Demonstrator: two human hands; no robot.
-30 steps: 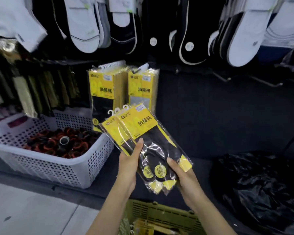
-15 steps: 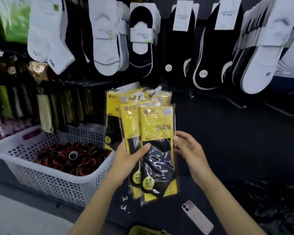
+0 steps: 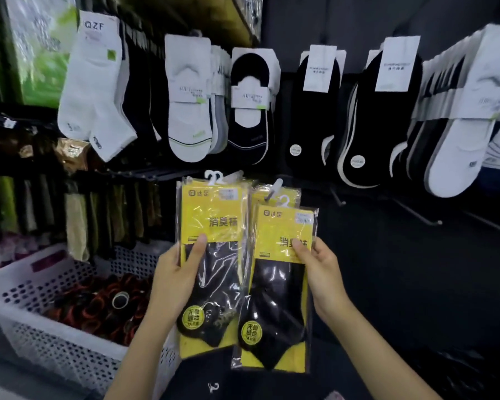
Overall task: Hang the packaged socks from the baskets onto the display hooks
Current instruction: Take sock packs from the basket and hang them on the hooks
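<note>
I hold yellow-and-black packaged socks in both hands, in front of the dark display wall. My left hand (image 3: 175,272) grips the left sock packs (image 3: 214,255), thumb across the yellow card; white plastic hangers stick up from their top. My right hand (image 3: 318,272) pinches a single sock pack (image 3: 277,290) by its right edge, thumb on the label. More yellow packs hang just behind these, their hook mostly hidden. A bare display hook (image 3: 416,213) juts out to the right.
A white perforated basket (image 3: 41,336) with dark red-and-black rolled items stands at lower left. White and black socks (image 3: 315,111) hang in rows above. Olive and brown packaged goods (image 3: 78,220) hang at left. A loose white hanger (image 3: 214,386) lies on the dark shelf below.
The packs came up from a tilted bundle to upright and have been split: my right hand now holds one pack apart from those in my left. The view rose toward the wall.
</note>
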